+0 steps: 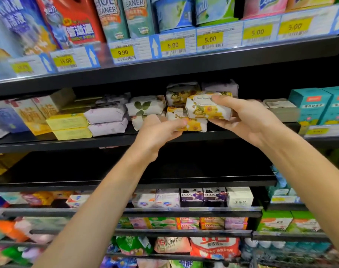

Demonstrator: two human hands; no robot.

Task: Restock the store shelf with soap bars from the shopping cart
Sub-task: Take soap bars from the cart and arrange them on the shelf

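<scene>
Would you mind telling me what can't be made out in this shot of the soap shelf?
Head view, the only one:
- Shopping cart: not in frame.
- Script on the sunflower-wrapped soap bar in the right hand: too small, partly under the fingers.
- Lower sunflower bar: its left end is covered by the left hand.
- Bars behind the front stacks: shadowed by the black shelf above.
- Leftmost price tag: blurred.

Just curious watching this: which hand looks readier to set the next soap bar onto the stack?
Probably the right hand: it grips a yellow-flowered bar raised above the bar lying on the shelf. The left hand only pinches that lower bar.
</scene>
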